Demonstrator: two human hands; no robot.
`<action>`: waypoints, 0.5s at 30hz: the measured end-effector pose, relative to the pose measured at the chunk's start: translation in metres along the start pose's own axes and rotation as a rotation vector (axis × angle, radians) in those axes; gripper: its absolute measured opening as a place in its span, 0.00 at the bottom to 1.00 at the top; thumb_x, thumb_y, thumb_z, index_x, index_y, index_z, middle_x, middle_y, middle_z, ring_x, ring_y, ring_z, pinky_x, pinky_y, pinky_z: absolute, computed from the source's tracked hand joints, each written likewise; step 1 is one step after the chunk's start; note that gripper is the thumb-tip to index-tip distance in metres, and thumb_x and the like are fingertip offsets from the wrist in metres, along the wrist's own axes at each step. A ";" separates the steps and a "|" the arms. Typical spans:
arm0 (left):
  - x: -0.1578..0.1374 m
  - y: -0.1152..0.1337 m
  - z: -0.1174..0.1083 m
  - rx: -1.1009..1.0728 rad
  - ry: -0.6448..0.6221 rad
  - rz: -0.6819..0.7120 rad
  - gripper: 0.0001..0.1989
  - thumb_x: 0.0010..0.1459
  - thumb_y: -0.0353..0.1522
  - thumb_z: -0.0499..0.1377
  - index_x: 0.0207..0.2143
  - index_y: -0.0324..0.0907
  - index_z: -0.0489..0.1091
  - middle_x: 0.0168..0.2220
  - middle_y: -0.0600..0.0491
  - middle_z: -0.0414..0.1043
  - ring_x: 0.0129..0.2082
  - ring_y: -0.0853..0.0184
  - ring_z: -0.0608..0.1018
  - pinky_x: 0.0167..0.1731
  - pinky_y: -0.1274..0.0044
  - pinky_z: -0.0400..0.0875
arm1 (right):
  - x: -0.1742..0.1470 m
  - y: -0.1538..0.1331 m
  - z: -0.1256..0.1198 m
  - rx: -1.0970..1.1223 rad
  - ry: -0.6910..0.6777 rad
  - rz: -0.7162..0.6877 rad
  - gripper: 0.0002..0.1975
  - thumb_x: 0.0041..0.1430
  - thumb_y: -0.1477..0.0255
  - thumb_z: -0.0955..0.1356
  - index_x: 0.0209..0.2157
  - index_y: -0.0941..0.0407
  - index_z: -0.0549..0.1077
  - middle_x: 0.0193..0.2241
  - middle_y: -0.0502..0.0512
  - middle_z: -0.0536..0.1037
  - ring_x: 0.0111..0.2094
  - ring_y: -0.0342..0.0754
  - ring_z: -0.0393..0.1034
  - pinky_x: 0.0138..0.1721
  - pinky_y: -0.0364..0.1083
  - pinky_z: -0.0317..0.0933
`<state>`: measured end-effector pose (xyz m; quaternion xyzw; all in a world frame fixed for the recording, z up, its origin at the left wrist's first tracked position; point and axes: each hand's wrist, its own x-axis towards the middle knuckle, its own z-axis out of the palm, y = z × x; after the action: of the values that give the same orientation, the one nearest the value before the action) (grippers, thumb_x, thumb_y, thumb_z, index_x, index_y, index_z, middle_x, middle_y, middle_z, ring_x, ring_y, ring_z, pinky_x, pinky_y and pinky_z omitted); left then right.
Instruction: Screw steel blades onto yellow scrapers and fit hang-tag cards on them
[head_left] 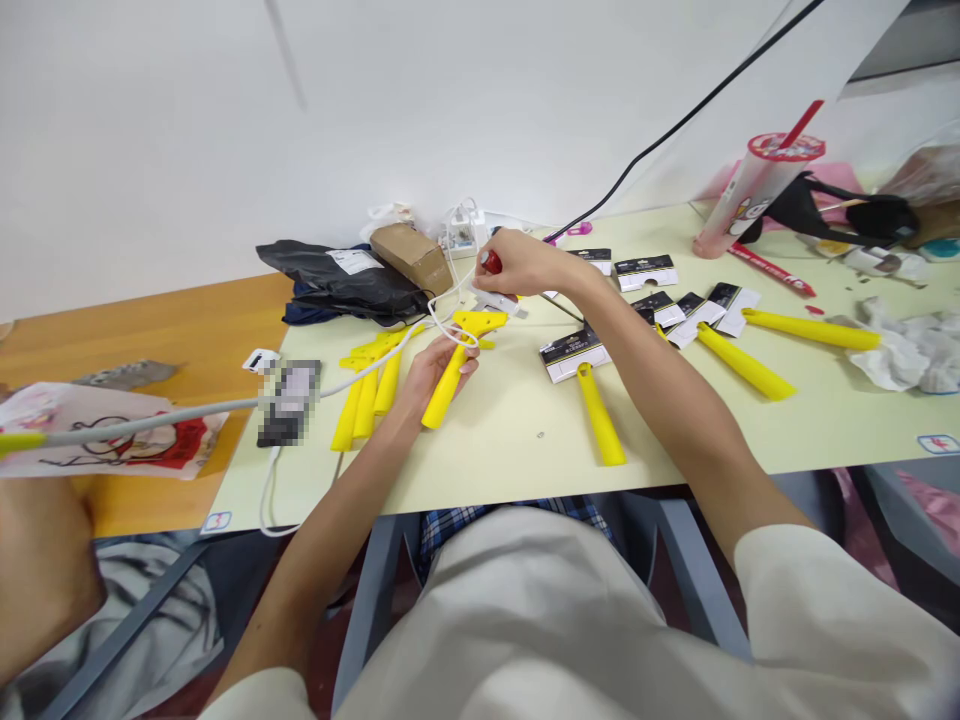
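Observation:
My left hand (431,375) is closed around a yellow T-headed plastic handle (448,385), its wide head pointing away from me. My right hand (521,262), bent at the wrist, is closed above and beyond that head. It grips a red-ended tool (491,262); my fingers hide most of it, so its exact kind is unclear. A white cable (450,312) loops near the yellow head. Left of my left hand, several similar yellow handles (365,400) lie side by side. To the right, a yellow handle (600,415) lies with a black-and-white card (574,355) at its end.
More carded yellow handles (746,362) lie right of my forearm. A tumbler with a straw (757,190) and crumpled tissue (904,345) are farther right. A black plastic bag (352,285) and cardboard box (411,255) sit by the wall. Another person's limb (45,570) shows at left.

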<state>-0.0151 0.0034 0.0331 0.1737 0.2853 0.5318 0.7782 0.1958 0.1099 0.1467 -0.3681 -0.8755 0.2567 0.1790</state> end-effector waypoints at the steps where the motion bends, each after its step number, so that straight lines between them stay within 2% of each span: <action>1: 0.000 0.000 0.000 0.002 0.000 0.000 0.08 0.66 0.20 0.59 0.42 0.41 0.70 0.36 0.51 0.73 0.30 0.71 0.77 0.24 0.83 0.67 | 0.000 0.000 0.000 0.001 -0.006 0.005 0.14 0.60 0.75 0.70 0.21 0.55 0.68 0.18 0.49 0.70 0.23 0.45 0.61 0.26 0.49 0.51; 5: -0.001 0.001 0.002 0.023 0.012 0.003 0.08 0.67 0.21 0.59 0.43 0.42 0.69 0.39 0.49 0.74 0.29 0.72 0.76 0.23 0.84 0.66 | 0.000 -0.002 0.001 -0.009 -0.032 0.002 0.15 0.61 0.75 0.70 0.21 0.55 0.69 0.18 0.49 0.71 0.24 0.45 0.62 0.28 0.48 0.53; 9: -0.001 0.000 0.003 0.036 0.009 0.013 0.08 0.66 0.21 0.59 0.43 0.42 0.69 0.37 0.50 0.73 0.29 0.72 0.77 0.22 0.85 0.66 | 0.001 -0.001 0.003 0.013 -0.066 -0.015 0.14 0.63 0.74 0.69 0.22 0.55 0.71 0.18 0.50 0.71 0.25 0.46 0.63 0.30 0.48 0.56; 15: 0.000 -0.002 0.000 0.123 -0.050 0.070 0.14 0.58 0.21 0.66 0.43 0.42 0.70 0.38 0.52 0.73 0.30 0.71 0.78 0.23 0.84 0.67 | 0.005 -0.003 0.011 0.025 -0.107 0.008 0.08 0.62 0.75 0.72 0.29 0.55 0.71 0.26 0.49 0.70 0.31 0.47 0.59 0.33 0.49 0.51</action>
<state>-0.0137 0.0023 0.0324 0.2444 0.2919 0.5358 0.7537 0.1846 0.1083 0.1402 -0.3549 -0.8792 0.2876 0.1354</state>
